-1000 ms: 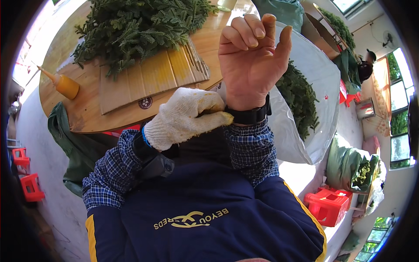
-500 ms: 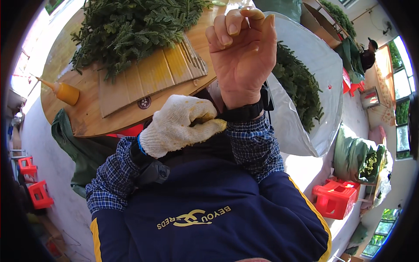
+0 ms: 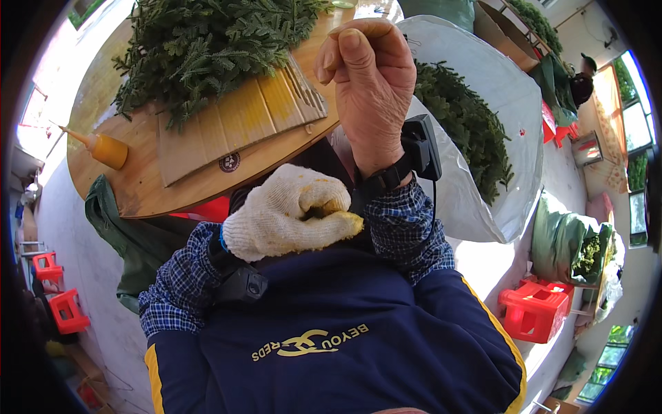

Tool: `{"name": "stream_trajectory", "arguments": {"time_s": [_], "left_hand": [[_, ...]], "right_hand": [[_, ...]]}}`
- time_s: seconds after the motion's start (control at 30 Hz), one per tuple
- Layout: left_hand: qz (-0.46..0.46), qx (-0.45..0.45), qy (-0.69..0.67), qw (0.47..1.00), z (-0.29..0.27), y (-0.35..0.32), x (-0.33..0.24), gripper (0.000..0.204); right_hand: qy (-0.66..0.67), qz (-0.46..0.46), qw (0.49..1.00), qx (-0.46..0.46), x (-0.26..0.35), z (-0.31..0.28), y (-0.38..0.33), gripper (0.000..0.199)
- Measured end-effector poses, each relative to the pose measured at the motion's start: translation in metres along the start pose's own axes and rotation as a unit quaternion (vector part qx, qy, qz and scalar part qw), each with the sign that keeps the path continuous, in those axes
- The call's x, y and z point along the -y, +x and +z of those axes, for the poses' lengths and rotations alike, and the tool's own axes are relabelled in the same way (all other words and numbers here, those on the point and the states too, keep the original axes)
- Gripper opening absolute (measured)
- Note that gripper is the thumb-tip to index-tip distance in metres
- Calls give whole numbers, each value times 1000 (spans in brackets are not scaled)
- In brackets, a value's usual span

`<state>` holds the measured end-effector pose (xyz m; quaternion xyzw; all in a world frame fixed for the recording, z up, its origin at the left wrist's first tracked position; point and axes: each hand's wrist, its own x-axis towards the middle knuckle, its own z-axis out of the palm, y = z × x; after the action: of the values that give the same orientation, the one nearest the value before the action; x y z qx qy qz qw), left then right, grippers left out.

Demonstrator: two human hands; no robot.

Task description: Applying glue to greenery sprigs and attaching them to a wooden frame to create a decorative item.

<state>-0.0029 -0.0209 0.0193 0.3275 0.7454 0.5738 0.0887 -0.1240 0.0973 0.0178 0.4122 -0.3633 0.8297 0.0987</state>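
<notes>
You appear mid-adjustment on the wrist strap (image 3: 386,178): left hand (image 3: 293,214) curled at its eight o'clock — grip unclear; right hand (image 3: 369,90) loosely half-spread — next move calls for steadiness.

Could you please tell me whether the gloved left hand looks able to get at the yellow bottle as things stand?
Probably yes: nothing tall seems to stand between the left hand and the yellow bottle, just flat cardboard and bare tabletop.

yellow bottle (image 3: 110,152) on wooden table (image 3: 141,176)
</notes>
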Motion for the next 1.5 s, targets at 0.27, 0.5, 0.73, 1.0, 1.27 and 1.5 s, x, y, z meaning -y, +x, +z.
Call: {"name": "stream_trajectory", "arguments": {"time_s": [0.27,0.5,0.73,1.0,1.27,1.5], "left_hand": [[25,1,11,1000,3,7,-6,17],[31,-15,-24,999,6,12,-7,14],[94,-118,106,983,8,16,19,11],[-12,-101,-34,994,20,13,5,18],[50,-111,74,990,9,11,22,11],[49,-112,47,991,8,14,19,13]], "right_hand": [[-168,11,986,13,7,2,-5,11],[-164,51,985,-1,-3,2,-8,9],[311,169,924,-144,-9,-21,-9,14],[136,117,969,-167,-9,-19,-14,19],[386,152,898,-146,9,-17,-3,26],[543,173,812,-127,23,-12,0,38]]}}
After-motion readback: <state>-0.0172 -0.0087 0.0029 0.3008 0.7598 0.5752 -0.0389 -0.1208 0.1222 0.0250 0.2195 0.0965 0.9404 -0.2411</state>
